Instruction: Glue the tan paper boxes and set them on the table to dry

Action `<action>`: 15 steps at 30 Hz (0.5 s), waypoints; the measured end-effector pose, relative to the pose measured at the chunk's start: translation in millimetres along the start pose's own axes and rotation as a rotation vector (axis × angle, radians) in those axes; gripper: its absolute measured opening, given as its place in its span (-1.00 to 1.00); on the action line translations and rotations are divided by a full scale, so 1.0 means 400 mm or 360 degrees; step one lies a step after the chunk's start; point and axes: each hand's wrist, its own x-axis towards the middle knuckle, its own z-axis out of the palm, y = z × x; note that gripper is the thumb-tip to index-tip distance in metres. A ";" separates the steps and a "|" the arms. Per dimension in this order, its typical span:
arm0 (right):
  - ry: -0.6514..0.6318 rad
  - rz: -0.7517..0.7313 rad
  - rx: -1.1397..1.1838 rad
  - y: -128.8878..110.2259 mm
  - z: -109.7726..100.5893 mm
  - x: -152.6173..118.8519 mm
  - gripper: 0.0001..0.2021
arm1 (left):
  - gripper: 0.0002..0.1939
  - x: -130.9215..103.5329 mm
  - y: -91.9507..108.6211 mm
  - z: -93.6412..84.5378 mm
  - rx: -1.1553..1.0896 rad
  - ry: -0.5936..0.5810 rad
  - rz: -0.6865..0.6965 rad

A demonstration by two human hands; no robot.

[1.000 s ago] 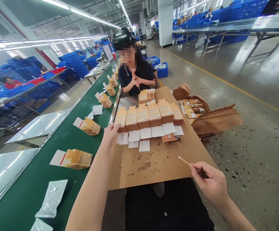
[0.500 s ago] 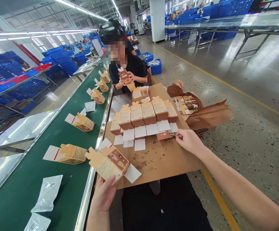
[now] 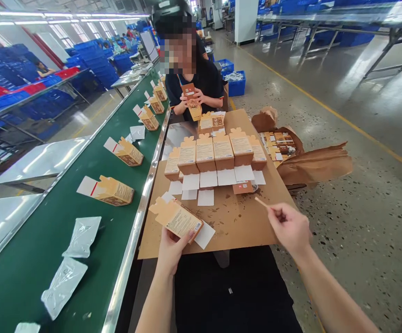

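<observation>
My left hand (image 3: 172, 249) is closed round a small cream and brown carton (image 3: 178, 219), tilted over the near left of a cardboard sheet (image 3: 232, 226). White flaps stick out from the carton. In my right hand (image 3: 290, 227), a thin pale stick (image 3: 262, 202) is pinched between thumb and fingers, its tip pointing up and left. Just beyond that tip lie a brown carton panel (image 3: 243, 187) and a small shiny item, too small to tell. Behind them stand several similar cartons (image 3: 205, 153) in rows, white flaps towards me.
On the left runs a green conveyor belt (image 3: 112, 236) with several open cartons (image 3: 112, 190) and silvery pouches (image 3: 83, 236). A co-worker (image 3: 201, 81) opposite holds another carton. Right of the sheet, an opened brown paper wrapping (image 3: 312, 164) holds flat cartons. Blue bins (image 3: 235, 84) stand farther back.
My right hand has drawn back towards me with the stick, away from the brown panel. The carton in my left hand has turned and shifted rightward over the sheet. The camera view has shifted.
</observation>
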 end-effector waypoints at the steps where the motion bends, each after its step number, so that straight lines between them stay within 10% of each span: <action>1: -0.0057 -0.0068 0.0130 -0.018 0.029 -0.049 -0.69 | -0.08 -0.001 -0.001 0.004 0.0010 -0.0002 0.0003; 8: -0.0673 -0.0496 0.0210 -0.152 0.225 -0.210 -0.66 | -0.08 -0.028 0.005 0.021 0.0027 0.0059 0.0066; 15: -0.0636 -0.0469 0.0213 -0.135 0.225 -0.171 -0.66 | -0.05 -0.045 0.012 0.039 0.0007 0.0063 0.0060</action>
